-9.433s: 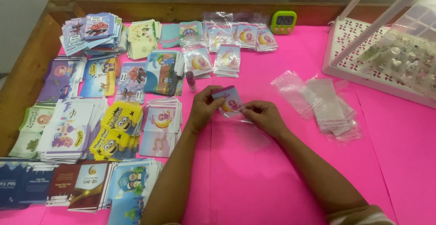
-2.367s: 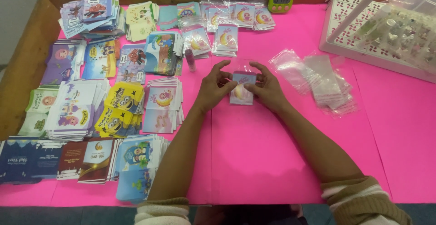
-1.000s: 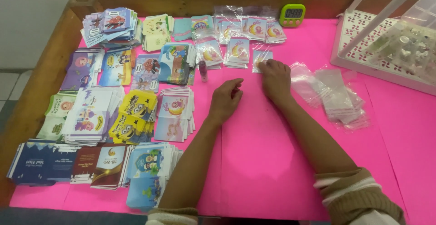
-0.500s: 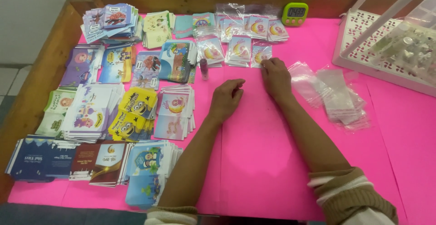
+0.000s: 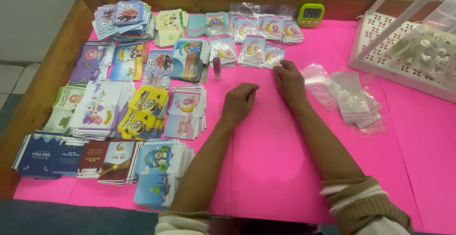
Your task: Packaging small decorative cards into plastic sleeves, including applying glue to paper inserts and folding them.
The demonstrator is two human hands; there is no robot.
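Both hands flat — right hand touching bagged card.

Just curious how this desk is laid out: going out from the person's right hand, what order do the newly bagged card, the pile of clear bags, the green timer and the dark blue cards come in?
From the right hand:
1. Bagged card, at the fingertips.
2. Clear bags, to its right.
3. Green timer, at the far edge.
4. Dark blue cards, near-left corner.
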